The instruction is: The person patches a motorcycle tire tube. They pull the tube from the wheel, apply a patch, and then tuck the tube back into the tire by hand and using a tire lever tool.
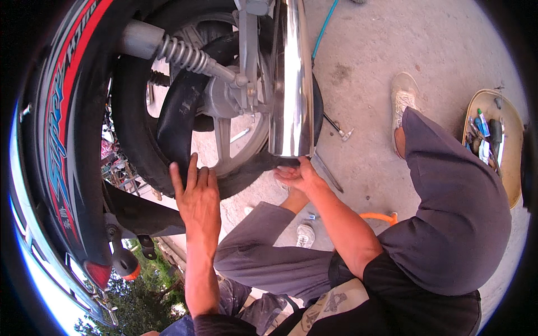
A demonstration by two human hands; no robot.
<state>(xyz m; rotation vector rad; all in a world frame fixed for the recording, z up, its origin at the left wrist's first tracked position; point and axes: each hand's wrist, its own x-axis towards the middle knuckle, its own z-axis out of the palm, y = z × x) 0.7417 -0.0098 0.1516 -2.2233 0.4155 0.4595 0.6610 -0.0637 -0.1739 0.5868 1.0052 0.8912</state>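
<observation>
A motorcycle's rear wheel, with a black tire (131,134) and grey spoked rim (222,140), fills the upper left. A loose black inner tube (178,126) loops across the wheel. My left hand (199,196) lies against the lower tire next to the tube, its fingers stretched out and somewhat spread. Below the end of the chrome muffler (291,84), my right hand (300,178) reaches to the tire's right side, with fingers extended and thumb raised. The muffler covers part of the tire there, so the exact contact is hidden.
A shock absorber (188,56) and red-and-black body panel (73,140) stand above and left. On the concrete floor are a metal bar (328,172), a wrench-like tool (342,130), an orange curved handle (378,217) and a tan tool tray (513,162). Another person's legs show below.
</observation>
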